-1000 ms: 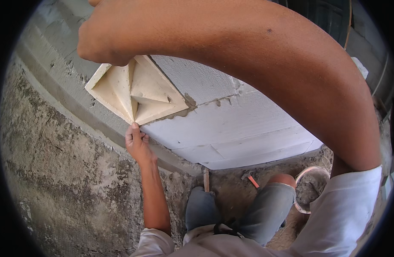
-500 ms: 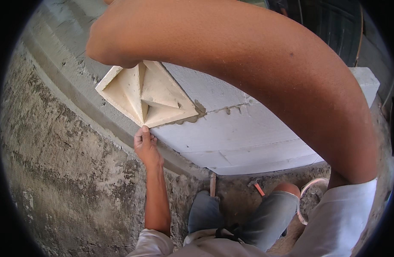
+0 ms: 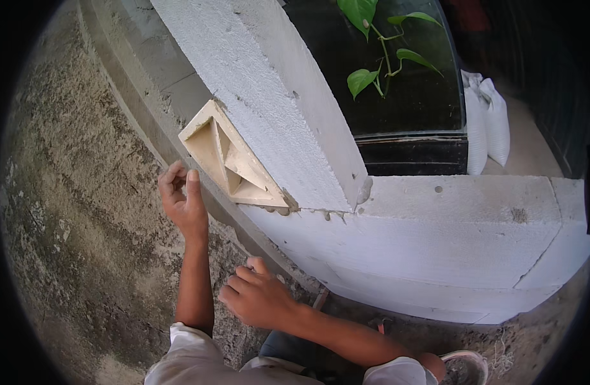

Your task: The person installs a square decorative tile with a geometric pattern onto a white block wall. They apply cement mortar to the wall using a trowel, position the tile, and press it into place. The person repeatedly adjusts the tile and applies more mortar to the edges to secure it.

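A cream, diamond-shaped relief tile (image 3: 231, 160) sits stuck on the face of a white block wall (image 3: 276, 96), with grey mortar showing at its lower corner. My left hand (image 3: 183, 202) is raised just left of the tile, a little apart from it, fingers loosely bent and holding nothing. My right hand (image 3: 256, 298) hangs lower, near the foot of the wall, fingers curled in with nothing seen in them.
A rough grey plastered surface (image 3: 70, 212) fills the left. The white blocks (image 3: 436, 237) run on to the right. Green plant leaves (image 3: 372, 45) and white sacks (image 3: 487, 122) lie behind. A mortar bowl (image 3: 465, 369) and a tool handle (image 3: 320, 298) are by my knees.
My right arm, which reached up across the view at the tile, has come down. My left hand has left the tile's lower corner. The view has shifted right.
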Available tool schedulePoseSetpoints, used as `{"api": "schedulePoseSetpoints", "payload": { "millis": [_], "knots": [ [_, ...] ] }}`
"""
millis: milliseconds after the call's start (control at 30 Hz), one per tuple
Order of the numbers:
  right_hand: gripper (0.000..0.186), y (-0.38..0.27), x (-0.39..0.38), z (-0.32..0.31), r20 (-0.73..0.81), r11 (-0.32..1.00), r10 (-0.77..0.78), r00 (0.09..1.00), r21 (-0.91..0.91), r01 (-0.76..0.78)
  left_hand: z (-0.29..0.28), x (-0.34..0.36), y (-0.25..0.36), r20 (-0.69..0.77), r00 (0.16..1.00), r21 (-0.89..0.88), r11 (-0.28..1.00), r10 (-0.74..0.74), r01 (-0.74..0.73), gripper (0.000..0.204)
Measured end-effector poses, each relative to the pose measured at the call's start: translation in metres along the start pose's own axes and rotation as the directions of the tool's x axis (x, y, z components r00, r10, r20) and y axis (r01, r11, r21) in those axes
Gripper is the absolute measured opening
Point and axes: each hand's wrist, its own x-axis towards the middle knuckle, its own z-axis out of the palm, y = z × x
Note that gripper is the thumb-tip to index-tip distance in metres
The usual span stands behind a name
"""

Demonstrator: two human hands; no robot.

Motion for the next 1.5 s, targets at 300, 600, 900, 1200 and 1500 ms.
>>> {"api": "schedulePoseSetpoints", "payload": {
  "millis": [300, 600, 900, 1200, 1500],
  "knots": [
    [0.020, 0.035, -0.032, -0.009, 0.519, 0.982, 0.032, 0.854, 0.142, -0.124, 0.020, 0.060, 0.069, 0.479, 0.855, 0.424, 0.800, 0.199, -0.424, 0.066],
    [0.027, 0.039, -0.046, 0.002, 0.608, 0.973, 0.041, 0.793, 0.156, -0.170, 0.038, 0.056, 0.056, 0.359, 0.915, 0.349, 0.883, 0.182, -0.312, 0.060],
    [0.023, 0.052, -0.052, 0.002, 0.588, 0.960, 0.083, 0.805, 0.168, -0.223, 0.038, 0.056, 0.053, 0.354, 0.922, 0.373, 0.881, 0.154, -0.290, 0.062],
    [0.020, 0.064, -0.055, 0.000, 0.576, 0.963, 0.102, 0.811, 0.148, -0.227, 0.036, 0.055, 0.055, 0.373, 0.912, 0.366, 0.877, 0.168, -0.311, 0.061],
    [0.021, 0.067, -0.050, -0.002, 0.606, 0.954, 0.100, 0.789, 0.167, -0.249, 0.035, 0.057, 0.057, 0.373, 0.900, 0.380, 0.848, 0.227, -0.371, 0.061]
  ]
}}
